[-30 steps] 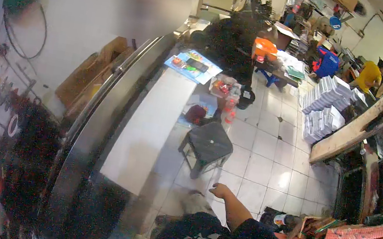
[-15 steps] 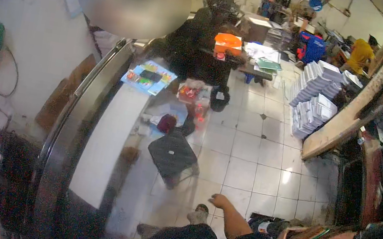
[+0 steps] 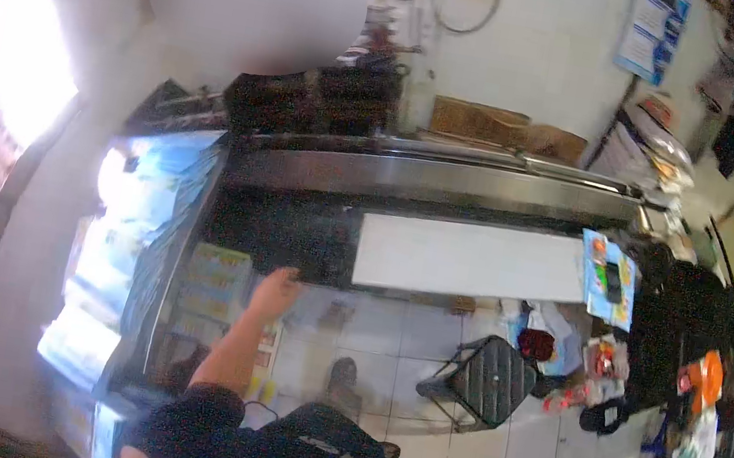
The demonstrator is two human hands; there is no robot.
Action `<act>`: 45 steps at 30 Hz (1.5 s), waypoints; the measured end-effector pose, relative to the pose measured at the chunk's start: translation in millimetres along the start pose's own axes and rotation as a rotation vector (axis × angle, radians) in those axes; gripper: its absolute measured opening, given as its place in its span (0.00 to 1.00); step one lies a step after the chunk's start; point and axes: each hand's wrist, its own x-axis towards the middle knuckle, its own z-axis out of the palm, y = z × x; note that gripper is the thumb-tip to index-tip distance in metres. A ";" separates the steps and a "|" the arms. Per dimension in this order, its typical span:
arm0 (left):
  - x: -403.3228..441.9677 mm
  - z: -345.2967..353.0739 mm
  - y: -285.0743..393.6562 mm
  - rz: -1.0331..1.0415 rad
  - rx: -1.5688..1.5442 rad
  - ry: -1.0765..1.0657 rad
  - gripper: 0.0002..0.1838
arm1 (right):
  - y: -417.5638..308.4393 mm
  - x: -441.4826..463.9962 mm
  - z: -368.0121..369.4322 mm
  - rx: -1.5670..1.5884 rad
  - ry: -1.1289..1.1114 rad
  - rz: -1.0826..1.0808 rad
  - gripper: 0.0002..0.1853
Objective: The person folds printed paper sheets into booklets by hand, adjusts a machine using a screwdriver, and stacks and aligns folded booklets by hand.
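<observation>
My left hand (image 3: 278,290) reaches out by the front edge of the dark counter (image 3: 285,227), above a green-and-yellow printed sheet (image 3: 221,271). Its fingers are smeared by motion, and I cannot make out anything in them. A long white board (image 3: 469,258) lies on the counter to the right of this hand. At the board's right end are colourful blue printed sheets (image 3: 623,304) with a dark phone-like object (image 3: 612,282) on them. My right hand cannot be seen.
A stack of blue printed sheets (image 3: 158,233) stands at the left. On the tiled floor is a black stool (image 3: 489,381), with a dark red object (image 3: 536,344) beyond it. Further right are a dark cap-like item (image 3: 604,416) and an orange object (image 3: 708,380). Cardboard (image 3: 500,128) leans behind the counter.
The view has swung left to face the counter. My left hand has come into view, while my right hand, seen earlier above the floor, has left it. The stool now appears further right.
</observation>
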 end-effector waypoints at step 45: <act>-264.6 580.5 394.7 0.558 0.489 -1.461 0.27 | 240.0 -270.3 -247.3 1.204 1.121 1.218 0.13</act>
